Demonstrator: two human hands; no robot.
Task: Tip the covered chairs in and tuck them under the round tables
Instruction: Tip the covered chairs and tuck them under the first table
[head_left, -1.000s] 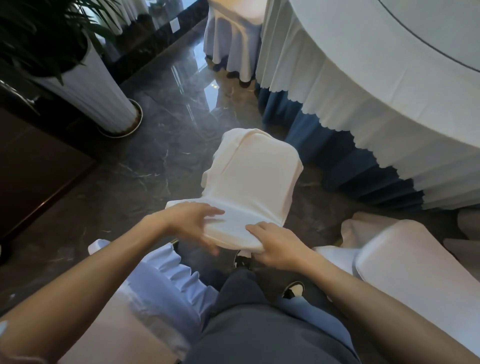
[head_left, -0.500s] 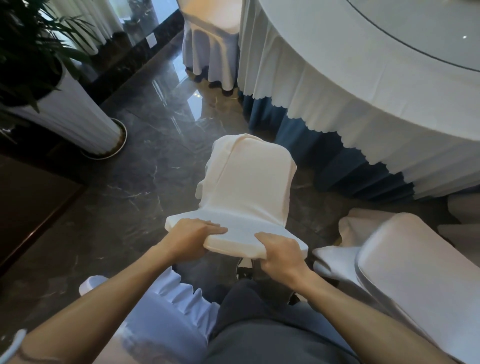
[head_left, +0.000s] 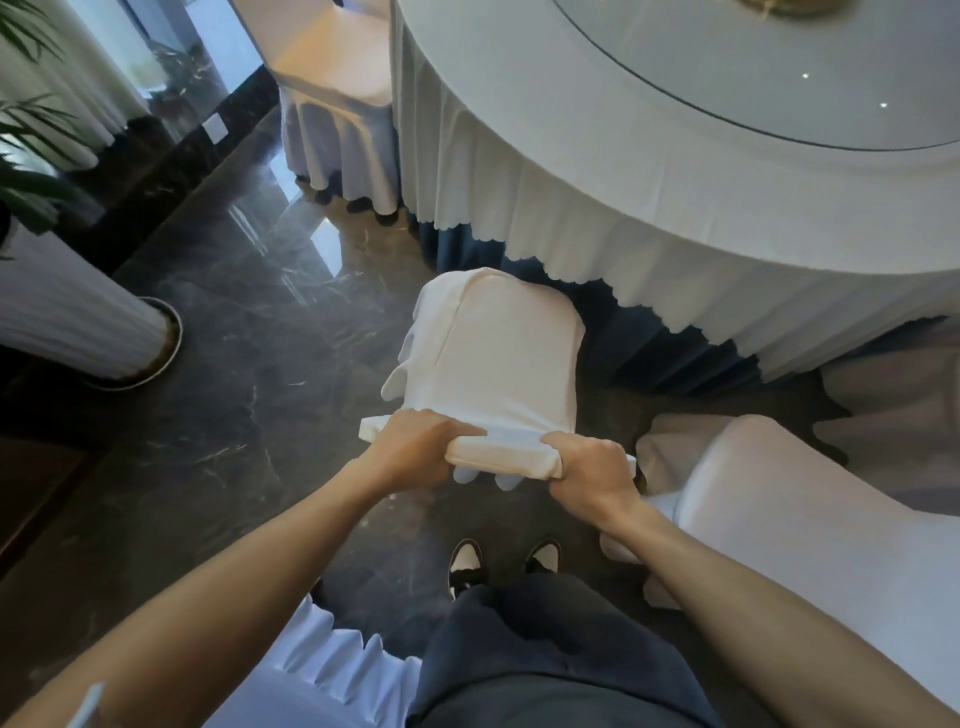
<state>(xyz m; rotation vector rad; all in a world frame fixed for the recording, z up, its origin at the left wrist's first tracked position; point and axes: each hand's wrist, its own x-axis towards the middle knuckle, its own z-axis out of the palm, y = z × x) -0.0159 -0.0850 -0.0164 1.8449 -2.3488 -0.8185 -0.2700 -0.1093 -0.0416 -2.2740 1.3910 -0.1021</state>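
Both hands clamp the top edge of the chair (head_left: 493, 358): left hand (head_left: 410, 447) and right hand (head_left: 592, 467) curled over the cloth-covered rail; the chair sits just ahead, beside the desk (head_left: 649, 171) skirt; stiff frame, slippery loose cover, probably moderate weight, so grip the rail itself.

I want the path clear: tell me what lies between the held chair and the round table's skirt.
Head view: only bare dark marble floor between the held covered chair and the table's blue underskirt.
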